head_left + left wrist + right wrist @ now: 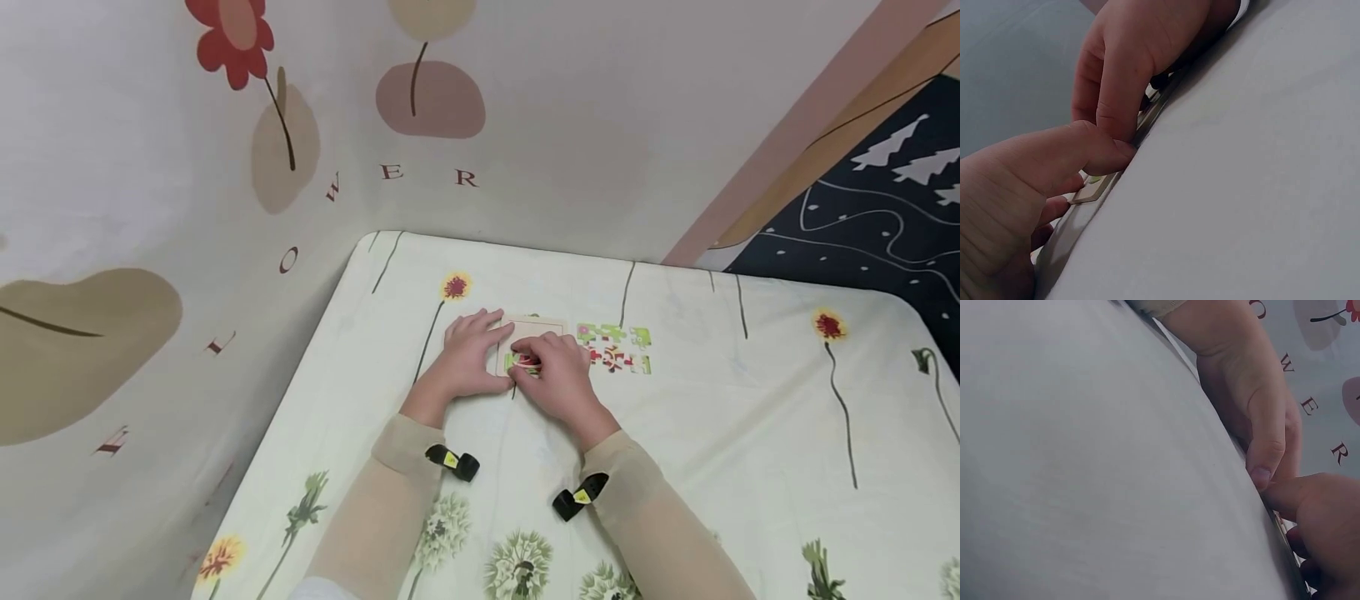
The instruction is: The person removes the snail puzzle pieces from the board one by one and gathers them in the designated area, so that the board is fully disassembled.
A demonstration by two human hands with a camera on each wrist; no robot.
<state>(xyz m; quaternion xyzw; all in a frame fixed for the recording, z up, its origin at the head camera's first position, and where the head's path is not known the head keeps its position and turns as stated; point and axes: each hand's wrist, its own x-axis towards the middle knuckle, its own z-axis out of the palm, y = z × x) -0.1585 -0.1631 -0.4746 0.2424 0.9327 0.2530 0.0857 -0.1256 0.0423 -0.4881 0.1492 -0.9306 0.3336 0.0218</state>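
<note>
A shallow wooden puzzle tray (pixel 534 327) lies on the cloth, its upper part bare. My left hand (pixel 471 354) steadies its left edge, fingers spread and fairly straight, thumb near the lower corner. Over the lower part of the tray, my right hand (pixel 555 373) bends its fingers and thumb around a red-and-green puzzle piece (pixel 527 363), mostly covered by the fingers. In the left wrist view, the left thumb (pixel 1110 155) meets the right thumb (pixel 1116 115) at the tray's edge. Right of the tray lie several colourful puzzle pieces (pixel 613 335), partly hidden by the right hand.
A white cloth (pixel 712 433) printed with flowers covers the surface. Behind and to the left rises a fabric wall (pixel 555 167) with letters and flower prints. A dark panel with white trees (pixel 885 208) stands at the right. Each wrist carries a small black camera (pixel 467 467).
</note>
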